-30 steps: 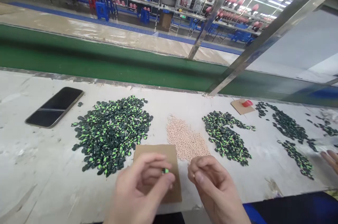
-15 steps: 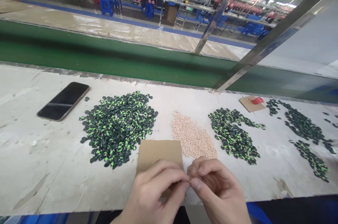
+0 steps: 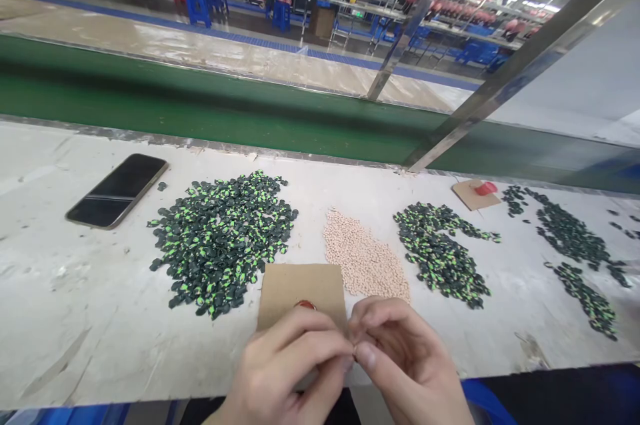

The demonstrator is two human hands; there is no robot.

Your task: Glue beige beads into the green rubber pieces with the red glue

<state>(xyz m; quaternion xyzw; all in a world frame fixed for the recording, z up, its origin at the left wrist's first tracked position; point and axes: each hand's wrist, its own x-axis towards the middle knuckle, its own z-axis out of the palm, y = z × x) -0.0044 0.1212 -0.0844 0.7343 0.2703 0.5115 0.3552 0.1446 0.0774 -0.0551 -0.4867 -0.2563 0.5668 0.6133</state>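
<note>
The left hand (image 3: 287, 361) and right hand (image 3: 400, 355) meet fingertip to fingertip, pinched closed around something too small and hidden to identify. Directly beneath and just beyond the pinch lies a brown cardboard square (image 3: 300, 288) with a small red ring (image 3: 305, 305) on it. Beyond-left of the pinch spreads a large pile of green-and-black pieces (image 3: 223, 238); beyond-right, a heap of beige pellets (image 3: 363, 261). A phone (image 3: 117, 190) lies far left on the white bench (image 3: 60, 305).
</note>
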